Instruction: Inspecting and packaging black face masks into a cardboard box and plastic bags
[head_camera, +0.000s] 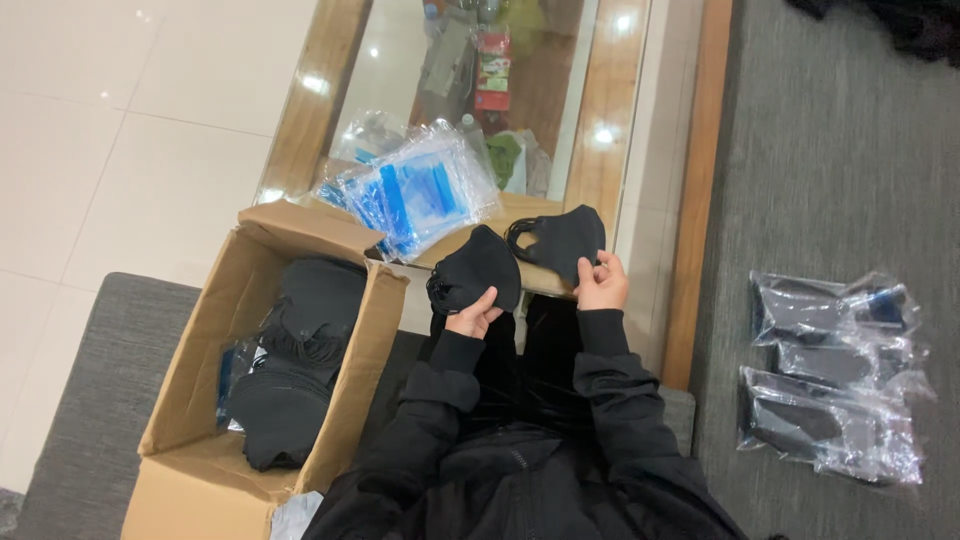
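My left hand grips a black face mask from below, held up over my lap. My right hand pinches a second black face mask by its lower edge, just to the right of the first. Both masks hang in front of the edge of a glass-topped wooden table. Black sleeves cover both of my arms.
An open cardboard box full of loose black masks stands at my left. A stack of clear and blue plastic bags lies on the table. Several bagged black masks lie on the grey carpet at the right.
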